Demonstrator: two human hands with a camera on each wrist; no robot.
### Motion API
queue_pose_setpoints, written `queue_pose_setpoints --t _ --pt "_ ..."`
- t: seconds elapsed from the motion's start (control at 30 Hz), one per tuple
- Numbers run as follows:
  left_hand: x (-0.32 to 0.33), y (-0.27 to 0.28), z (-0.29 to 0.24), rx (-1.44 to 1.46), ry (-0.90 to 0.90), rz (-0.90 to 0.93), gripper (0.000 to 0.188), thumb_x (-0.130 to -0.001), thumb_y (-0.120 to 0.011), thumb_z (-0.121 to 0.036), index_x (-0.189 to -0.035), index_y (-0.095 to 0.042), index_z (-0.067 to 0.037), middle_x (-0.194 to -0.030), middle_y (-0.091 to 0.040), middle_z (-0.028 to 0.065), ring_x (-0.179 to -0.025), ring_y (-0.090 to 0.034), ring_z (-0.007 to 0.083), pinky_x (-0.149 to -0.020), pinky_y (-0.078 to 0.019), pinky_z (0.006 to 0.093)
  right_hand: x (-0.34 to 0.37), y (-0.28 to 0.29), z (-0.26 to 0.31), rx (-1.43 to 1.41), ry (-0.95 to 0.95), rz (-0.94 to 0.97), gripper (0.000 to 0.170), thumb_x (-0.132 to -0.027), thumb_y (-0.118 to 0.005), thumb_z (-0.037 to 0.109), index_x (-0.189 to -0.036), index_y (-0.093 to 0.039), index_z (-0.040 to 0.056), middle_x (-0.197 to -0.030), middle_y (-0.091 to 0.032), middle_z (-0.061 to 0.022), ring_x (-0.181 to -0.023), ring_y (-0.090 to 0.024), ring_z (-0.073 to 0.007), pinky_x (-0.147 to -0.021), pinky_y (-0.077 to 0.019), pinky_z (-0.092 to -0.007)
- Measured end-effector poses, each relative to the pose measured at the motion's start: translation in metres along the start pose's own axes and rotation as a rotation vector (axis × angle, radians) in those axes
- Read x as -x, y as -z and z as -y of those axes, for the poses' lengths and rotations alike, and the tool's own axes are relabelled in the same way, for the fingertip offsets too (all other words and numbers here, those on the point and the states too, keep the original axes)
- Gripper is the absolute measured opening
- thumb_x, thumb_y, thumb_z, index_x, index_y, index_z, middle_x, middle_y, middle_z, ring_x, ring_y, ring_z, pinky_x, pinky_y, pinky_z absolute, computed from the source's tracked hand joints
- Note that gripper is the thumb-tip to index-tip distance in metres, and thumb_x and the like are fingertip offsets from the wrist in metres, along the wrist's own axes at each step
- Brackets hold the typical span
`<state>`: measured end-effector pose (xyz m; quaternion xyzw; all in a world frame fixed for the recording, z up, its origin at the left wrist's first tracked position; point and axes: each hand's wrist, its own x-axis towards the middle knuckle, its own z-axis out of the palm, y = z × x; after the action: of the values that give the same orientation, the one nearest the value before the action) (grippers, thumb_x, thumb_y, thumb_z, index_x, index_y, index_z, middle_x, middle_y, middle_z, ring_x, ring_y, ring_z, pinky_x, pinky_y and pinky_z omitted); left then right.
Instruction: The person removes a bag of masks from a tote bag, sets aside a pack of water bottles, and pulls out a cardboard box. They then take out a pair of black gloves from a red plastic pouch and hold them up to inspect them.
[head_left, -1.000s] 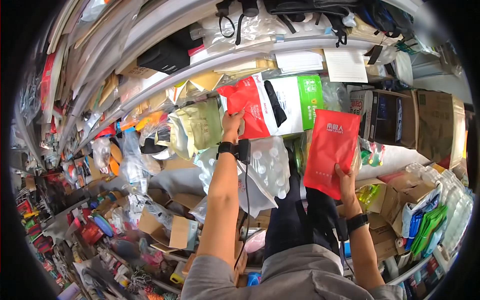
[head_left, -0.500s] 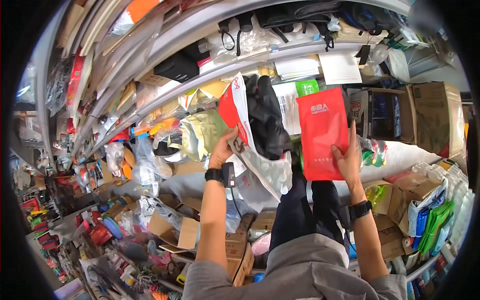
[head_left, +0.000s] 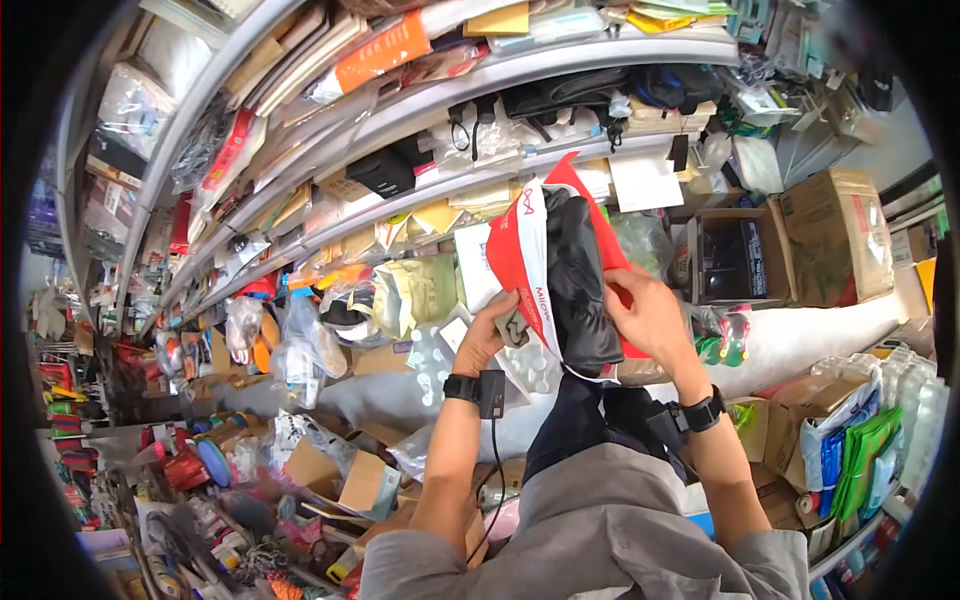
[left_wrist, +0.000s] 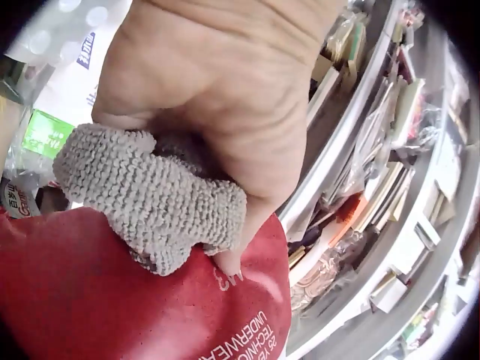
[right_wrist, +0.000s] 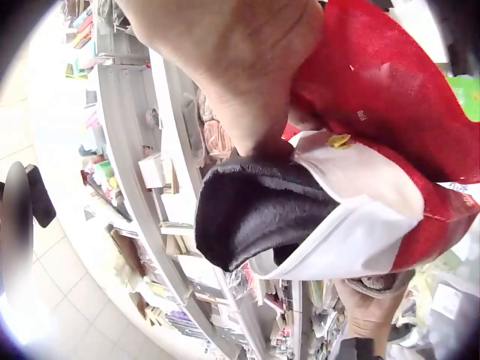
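Note:
My left hand (head_left: 485, 330) grips a bunched piece of grey knitted fabric (left_wrist: 157, 202) together with the edge of a red-and-white plastic bag (head_left: 520, 255). Fingertips of that hand lie against the bag's red printed side in the left wrist view. Out of the bag's mouth sticks a folded, shiny black item (head_left: 580, 290), which shows a dark hollow end in the right wrist view. My right hand (head_left: 650, 315) holds a flat red packet (head_left: 598, 235) against the black item's right side, its fingers partly hidden behind the bag.
Curved shelves (head_left: 400, 115) crowded with envelopes and bags run along the top and left. An upright carton (head_left: 830, 235) and an open box (head_left: 735, 260) stand at the right. Lower right are green bags (head_left: 855, 455) and clear bottles (head_left: 905, 390).
The right hand brought the red packet leftward, up against the black item. The bag in the left hand moved right and was turned more upright. The head view tilted up to show more shelves.

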<state>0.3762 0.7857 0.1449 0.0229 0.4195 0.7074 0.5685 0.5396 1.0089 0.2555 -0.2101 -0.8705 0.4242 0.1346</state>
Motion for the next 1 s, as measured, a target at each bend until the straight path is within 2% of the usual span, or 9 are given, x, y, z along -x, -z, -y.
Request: queue_pose_setpoints --t 0.27,0.4,0.5,0.57,0.6,0.7,0.77,0.87,1.0 --pt "0.007 -0.043 0.023 0.002 -0.131 -0.052 0.026 -0.094 -0.060 -0.028 -0.111 -0.059 -0.008 -0.092 -0.066 -0.0004 -0.077 -0.063 0.0096 -0.066 -0.0502 0.0240 0.024 0.022 -0.006 0.075 0.079 0.120 0.030 -0.083 -0.062 0.026 -0.097 -0.065 0.0006 -0.094 -0.064 -0.0198 -0.078 -0.063 -0.0393 -0.072 -0.0513 -0.0447" --pt "0.010 -0.076 0.027 0.010 -0.146 -0.106 0.034 -0.093 -0.061 -0.029 -0.121 -0.057 -0.009 -0.106 -0.065 0.0017 -0.093 -0.063 0.0113 -0.080 -0.0497 0.0258 0.029 0.018 -0.018 0.206 0.052 -0.047 0.026 -0.086 -0.059 0.025 -0.086 -0.061 -0.0004 -0.084 -0.062 -0.0227 -0.075 -0.062 -0.0412 -0.067 -0.0496 -0.0485" --pt "0.009 -0.090 0.035 -0.342 -0.274 -0.452 0.055 -0.088 -0.068 -0.031 -0.132 -0.049 -0.005 -0.122 -0.060 0.0091 -0.110 -0.058 0.0181 -0.092 -0.0446 0.0305 0.028 0.026 -0.024 0.175 0.037 -0.099 0.025 -0.089 -0.055 0.023 -0.084 -0.061 -0.0007 -0.080 -0.061 -0.0240 -0.074 -0.062 -0.0413 -0.066 -0.0483 -0.0502" --pt "0.005 -0.091 0.041 -0.761 -0.663 -0.607 0.055 -0.087 -0.070 -0.024 -0.132 -0.046 -0.004 -0.123 -0.057 0.0103 -0.102 -0.057 0.0162 -0.078 -0.0481 0.0280 0.028 0.030 -0.029 0.173 0.052 -0.104 0.026 -0.090 -0.054 0.024 -0.084 -0.061 -0.0005 -0.080 -0.061 -0.0239 -0.074 -0.062 -0.0414 -0.066 -0.0485 -0.0501" --pt "0.019 -0.112 0.032 -1.152 -0.868 -0.679 0.058 -0.084 -0.070 -0.015 -0.134 -0.045 -0.004 -0.130 -0.052 0.0135 -0.105 -0.057 0.0196 -0.082 -0.0485 0.0291 0.028 0.031 -0.031 0.168 0.060 -0.106 0.027 -0.090 -0.053 0.025 -0.084 -0.061 -0.0004 -0.080 -0.061 -0.0238 -0.074 -0.062 -0.0415 -0.066 -0.0486 -0.0499" --pt "0.061 -0.185 0.014 -1.402 -1.012 -0.672 0.059 -0.080 -0.064 -0.003 -0.136 -0.048 -0.015 -0.137 -0.050 0.0134 -0.104 -0.060 0.0295 -0.083 -0.0493 0.0353 0.030 0.034 -0.030 0.222 0.066 -0.078 0.028 -0.092 -0.052 0.026 -0.086 -0.061 0.0003 -0.080 -0.061 -0.0229 -0.073 -0.062 -0.0413 -0.066 -0.0493 -0.0496" --pt "0.073 -0.186 0.005 -1.977 -1.174 -0.390 0.070 -0.071 -0.063 0.004 -0.135 -0.051 -0.021 -0.139 -0.050 0.0073 -0.076 -0.059 0.0209 -0.070 -0.0482 0.0339 0.029 0.032 -0.033 0.261 0.096 -0.059 0.029 -0.092 -0.052 0.027 -0.087 -0.062 0.0009 -0.081 -0.062 -0.0224 -0.073 -0.063 -0.0409 -0.066 -0.0497 -0.0493" --pt "0.078 -0.192 0.004 -2.198 -0.959 -0.156 0.073 -0.069 -0.057 0.006 -0.135 -0.052 -0.024 -0.146 -0.044 0.0026 -0.069 -0.054 0.0198 -0.067 -0.0463 0.0321 0.030 0.030 -0.029 0.292 0.137 -0.023 0.028 -0.093 -0.052 0.027 -0.088 -0.062 0.0012 -0.084 -0.061 -0.0219 -0.075 -0.062 -0.0412 -0.067 -0.0486 -0.0494" --pt "0.073 -0.153 0.020 -2.286 -0.906 -0.243 0.068 -0.069 -0.057 0.004 -0.131 -0.054 -0.022 -0.143 -0.046 0.0019 -0.071 -0.054 0.0198 -0.068 -0.0475 0.0320 0.028 0.035 -0.024 0.272 0.163 0.025 0.028 -0.094 -0.052 0.027 -0.089 -0.063 0.0008 -0.088 -0.061 -0.0219 -0.076 -0.060 -0.0420 -0.067 -0.0470 -0.0499"
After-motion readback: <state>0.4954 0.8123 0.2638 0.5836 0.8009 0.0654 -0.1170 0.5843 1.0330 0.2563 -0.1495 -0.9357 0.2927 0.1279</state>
